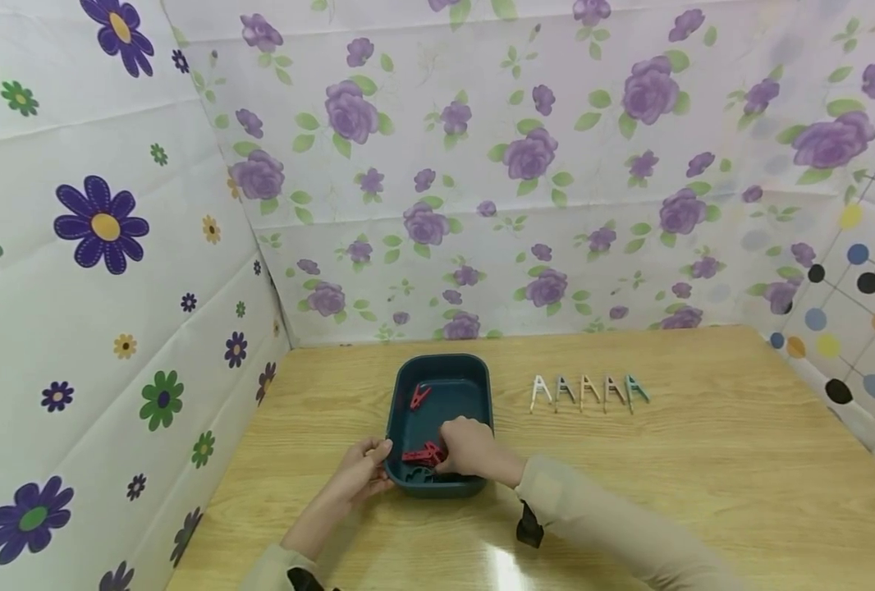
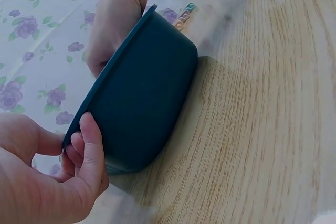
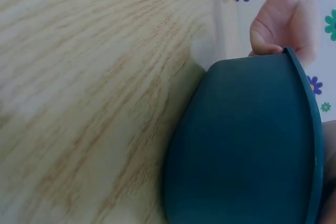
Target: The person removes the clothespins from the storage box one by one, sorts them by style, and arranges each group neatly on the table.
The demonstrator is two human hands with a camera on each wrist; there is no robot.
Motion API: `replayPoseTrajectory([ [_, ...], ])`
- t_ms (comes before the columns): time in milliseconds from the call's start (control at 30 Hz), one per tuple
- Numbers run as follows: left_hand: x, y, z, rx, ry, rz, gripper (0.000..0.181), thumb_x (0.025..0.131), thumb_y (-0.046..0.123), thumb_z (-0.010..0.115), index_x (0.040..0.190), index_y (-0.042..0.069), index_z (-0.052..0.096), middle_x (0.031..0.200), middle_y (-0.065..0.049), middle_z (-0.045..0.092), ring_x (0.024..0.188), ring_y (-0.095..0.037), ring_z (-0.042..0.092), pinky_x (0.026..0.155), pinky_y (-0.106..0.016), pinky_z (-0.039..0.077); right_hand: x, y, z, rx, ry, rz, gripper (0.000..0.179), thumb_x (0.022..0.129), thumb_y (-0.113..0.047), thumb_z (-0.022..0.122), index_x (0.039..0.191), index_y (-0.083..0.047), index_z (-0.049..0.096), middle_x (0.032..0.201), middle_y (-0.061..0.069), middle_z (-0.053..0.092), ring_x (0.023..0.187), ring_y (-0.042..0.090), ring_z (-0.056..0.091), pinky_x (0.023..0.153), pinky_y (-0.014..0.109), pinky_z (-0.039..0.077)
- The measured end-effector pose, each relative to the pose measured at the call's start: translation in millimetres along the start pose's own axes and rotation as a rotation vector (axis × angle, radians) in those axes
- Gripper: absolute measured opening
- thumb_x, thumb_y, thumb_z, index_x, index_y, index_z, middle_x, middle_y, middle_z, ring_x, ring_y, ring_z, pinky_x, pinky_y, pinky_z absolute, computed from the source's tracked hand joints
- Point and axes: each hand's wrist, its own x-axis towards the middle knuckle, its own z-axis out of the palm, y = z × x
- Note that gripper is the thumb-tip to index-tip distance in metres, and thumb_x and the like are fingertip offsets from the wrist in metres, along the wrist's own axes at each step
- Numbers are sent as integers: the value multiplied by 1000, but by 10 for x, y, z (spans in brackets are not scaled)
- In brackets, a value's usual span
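A dark teal plastic bin [image 1: 448, 490] stands on the table with clothespins inside. My left hand [image 1: 367, 469] grips its left rim, thumb on top and fingers against the outer wall, as the left wrist view shows with the left hand [image 2: 63, 177] pinching the edge. Down inside the near end reaches my right hand [image 1: 473, 447], its fingertips among red clothespins [image 1: 419, 455] and a dark green clothespin [image 1: 419, 475]. Whether it pinches one is hidden. A single red clothespin [image 1: 419, 397] lies farther back in the bin.
Right of the bin, several clothespins lie in a row on the wooden table [image 1: 703, 460]: a white clothespin [image 1: 540, 392] at one end, a teal clothespin [image 1: 635, 389] at the other. Flowered cloth [image 1: 482, 205] hangs behind and at the left.
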Motion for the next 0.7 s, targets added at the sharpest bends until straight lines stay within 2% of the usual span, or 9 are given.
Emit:
replayPoseTrajectory([
  [133, 2, 5, 4, -5, -3, -2, 30, 102, 19, 48, 119, -5, 45, 75, -2, 51, 62, -9, 47, 60, -21, 52, 5, 10, 10, 32, -2, 24, 33, 75, -27, 81, 57, -16, 56, 53, -7, 48, 47, 9, 44, 41, 25, 35],
  [267, 0, 8, 8, -3, 2, -4, 30, 103, 19, 47, 120, -5, 45, 77, -3, 52, 62, -9, 47, 59, -21, 51, 13, 25, 8, 67, 19, 36, 37, 74, -21, 79, 53, -15, 50, 49, -6, 43, 45, 9, 38, 40, 25, 30],
  [500, 0, -2, 6, -5, 1, 1, 31, 103, 19, 47, 121, -6, 44, 77, -3, 52, 62, -9, 47, 59, -21, 51, 13, 59, -47, 79, 146, 23, 26, 74, -21, 82, 74, -14, 57, 69, -2, 53, 59, 11, 48, 48, 25, 38],
  [700, 1, 9, 13, -5, 5, -9, 31, 103, 20, 48, 121, -5, 45, 77, -3, 52, 63, -10, 47, 60, -22, 51, -7, 147, -161, 206, 304, -30, 21, 75, -11, 80, 86, -6, 62, 70, 1, 53, 59, 12, 42, 51, 23, 33],
])
